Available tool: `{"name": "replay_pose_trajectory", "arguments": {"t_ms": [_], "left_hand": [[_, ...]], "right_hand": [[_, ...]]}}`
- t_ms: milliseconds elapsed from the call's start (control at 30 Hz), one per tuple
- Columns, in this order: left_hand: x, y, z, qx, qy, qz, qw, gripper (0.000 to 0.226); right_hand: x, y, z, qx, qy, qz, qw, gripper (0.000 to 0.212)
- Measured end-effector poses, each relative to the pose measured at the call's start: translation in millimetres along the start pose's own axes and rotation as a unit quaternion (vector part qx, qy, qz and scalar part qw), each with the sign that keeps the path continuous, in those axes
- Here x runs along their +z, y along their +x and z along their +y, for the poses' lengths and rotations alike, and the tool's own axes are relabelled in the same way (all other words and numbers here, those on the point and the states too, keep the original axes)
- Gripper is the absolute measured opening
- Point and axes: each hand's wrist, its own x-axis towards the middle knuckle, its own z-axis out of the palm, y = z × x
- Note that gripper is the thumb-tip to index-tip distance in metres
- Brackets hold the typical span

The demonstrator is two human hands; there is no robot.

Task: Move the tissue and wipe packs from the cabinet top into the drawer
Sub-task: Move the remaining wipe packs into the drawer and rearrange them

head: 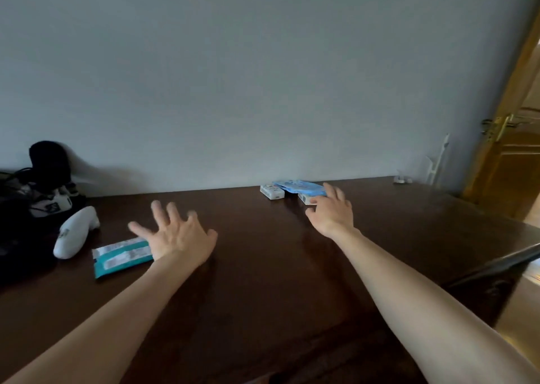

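Both hands are reaching across the dark cabinet top [263, 266]. The left hand [178, 234], fingers spread, is hovering over the teal wipe pack [119, 256], holding nothing. The right hand [331, 211], fingers loosely splayed, is nearing the blue pack [298, 187] lying across two small white tissue packs [271, 192] by the wall, perhaps already touching. The drawer is out of view.

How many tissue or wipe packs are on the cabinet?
4: teal pack by the left hand; white pack, blue pack and another white pack by the right hand.
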Motion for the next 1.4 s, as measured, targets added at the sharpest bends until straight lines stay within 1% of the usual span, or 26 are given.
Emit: {"name": "replay_pose_trajectory", "arguments": {"t_ms": [33,67,100,167,233,300,367,433,500,567,600,633,667,733,833,900,933,1000,1033,1067,1100,1167,1233,1300,1333,1400], "left_hand": [[4.0,9.0,-14.3,-0.057,-0.005,-0.054,0.997,0.069],[11.3,13.6,-27.0,-0.084,-0.002,-0.077,0.993,0.067],[18.9,15.1,-36.0,-0.084,0.005,-0.075,0.994,0.063],[28.4,14.2,-42.4,-0.058,0.019,-0.032,0.998,0.054],[27.7,11.9,-40.9,-0.039,0.012,-0.005,0.999,0.046],[24.0,11.3,-39.9,-0.023,-0.010,0.025,0.999,0.040],[22.8,7.5,-39.6,-0.013,-0.033,0.053,0.998,0.039],[21.9,1.4,-41.3,0.005,-0.055,0.077,0.996,0.040],[17.0,-8.5,-44.3,0.032,-0.073,0.083,0.993,0.037],[10.3,-22.0,-47.2,0.059,-0.106,0.079,0.989,0.034],[6.9,-31.5,-48.2,0.073,-0.125,0.071,0.987,0.034],[3.4,-42.2,-49.0,0.089,-0.140,0.059,0.984,0.036],[0.2,-54.1,-50.2,0.106,-0.150,0.047,0.982,0.039],[-3.9,-80.4,-56.5,0.135,-0.160,0.037,0.977,0.047],[-5.8,-121.8,-75.1,0.173,-0.150,0.087,0.970,0.050],[-8.6,-149.2,-89.5,0.194,-0.132,0.071,0.969,0.055],[-12.1,-162.8,-96.3,0.200,-0.122,0.041,0.971,0.065],[-22.2,-187.6,-111.1,0.201,-0.102,-0.019,0.974,0.093],[-26.3,-199.6,-119.0,0.205,-0.085,-0.032,0.975,0.102],[-28.8,-211.2,-128.3,0.221,-0.063,-0.026,0.973,0.101],[-29.0,-222.2,-137.6,0.244,-0.044,0.001,0.969,0.090],[-26.5,-245.7,-156.5,0.278,-0.048,0.102,0.954,0.058],[-17.4,-275.0,-171.0,0.264,-0.120,0.226,0.930,0.048],[-1.4,-305.8,-181.3,0.260,-0.192,0.326,0.888,0.034],[7.3,-321.7,-185.6,0.239,-0.238,0.358,0.871,0.027],[24.3,-347.7,-194.4,0.119,-0.369,0.361,0.848,0.022]], "right_hand": [[2.6,9.5,-1.6,0.004,-0.025,-0.016,1.000,0.043],[5.6,18.7,-4.1,0.008,-0.042,-0.038,0.998,0.045],[9.3,26.4,-7.4,0.014,-0.055,-0.063,0.996,0.047],[16.3,35.9,-15.6,0.024,-0.079,-0.097,0.992,0.050],[20.0,36.5,-24.2,0.023,-0.100,-0.094,0.990,0.050],[20.6,30.4,-33.1,0.004,-0.099,-0.027,0.995,0.047],[12.7,18.7,-41.1,-0.033,-0.067,0.073,0.995,0.044],[-0.9,-2.3,-48.7,-0.084,-0.007,0.179,0.980,0.045],[-17.7,-30.1,-57.3,-0.152,0.065,0.285,0.944,0.043],[-33.6,-58.2,-66.5,-0.198,0.170,0.385,0.885,0.034],[-41.7,-72.4,-71.1,-0.204,0.231,0.411,0.858,0.029],[-49.4,-87.0,-76.1,-0.207,0.289,0.416,0.837,0.024],[-56.0,-101.9,-82.0,-0.207,0.341,0.403,0.824,0.019],[-63.0,-132.2,-94.9,-0.182,0.432,0.340,0.815,0.018],[-58.2,-177.7,-113.2,-0.056,0.534,0.231,0.812,0.035],[-47.9,-202.2,-122.4,0.007,0.549,0.173,0.818,0.052],[-43.6,-213.5,-125.7,0.027,0.542,0.130,0.830,0.060],[-39.6,-233.2,-130.2,0.061,0.499,0.047,0.863,0.061],[-40.0,-242.6,-131.3,0.069,0.481,0.023,0.874,0.058],[-41.2,-251.4,-131.6,0.066,0.475,0.018,0.877,0.054],[-43.1,-260.6,-131.1,0.056,0.480,0.027,0.875,0.052],[-47.6,-281.5,-129.3,0.030,0.510,0.068,0.857,0.051],[-47.1,-307.9,-127.4,0.005,0.547,0.098,0.832,0.052],[-35.8,-339.2,-123.2,0.002,0.583,0.103,0.806,0.052],[-26.5,-355.8,-121.0,0.009,0.592,0.100,0.800,0.051],[-3.8,-388.0,-116.8,0.027,0.596,0.085,0.798,0.049]]}}
